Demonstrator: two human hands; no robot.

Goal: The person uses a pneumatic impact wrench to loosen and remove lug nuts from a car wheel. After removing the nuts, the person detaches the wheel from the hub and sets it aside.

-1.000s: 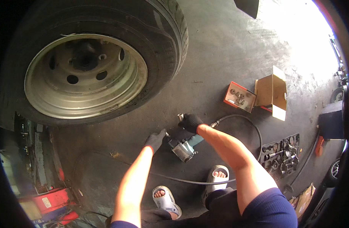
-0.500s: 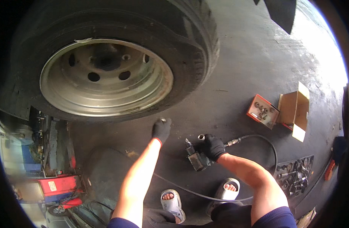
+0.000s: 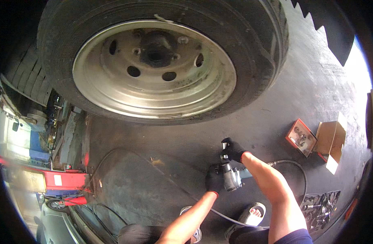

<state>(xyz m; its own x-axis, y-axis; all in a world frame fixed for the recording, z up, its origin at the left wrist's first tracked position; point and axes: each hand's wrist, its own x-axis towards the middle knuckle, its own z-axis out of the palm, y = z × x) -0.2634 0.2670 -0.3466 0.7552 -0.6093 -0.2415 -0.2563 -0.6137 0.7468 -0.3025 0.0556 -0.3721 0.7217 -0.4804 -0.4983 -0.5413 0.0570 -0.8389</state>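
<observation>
My gloved left hand (image 3: 214, 179) is closed around the side of an air impact wrench (image 3: 232, 179), which is held above the floor with its nose toward the wheel. My gloved right hand (image 3: 234, 150) grips a shiny metal socket (image 3: 224, 149) at the wrench's nose end. Whether the socket is fully seated on the drive cannot be seen. Ahead of both hands stands a large truck wheel, its tire (image 3: 255, 77) black and its steel rim (image 3: 154, 103) deep. A few nuts or studs (image 3: 183, 40) show around its dark hub (image 3: 155, 49).
A black air hose (image 3: 294, 162) loops over the floor around my feet. To the right lie a red-edged tray (image 3: 301, 138) of small metal parts, an open cardboard box (image 3: 332, 142) and a case of sockets (image 3: 320, 209). Red equipment (image 3: 66, 179) and a car (image 3: 56, 219) are at left.
My left hand has come from near the tire to the wrench. My right hand has brought the socket to the wrench's nose. The wrench has turned, and the view has shifted.
</observation>
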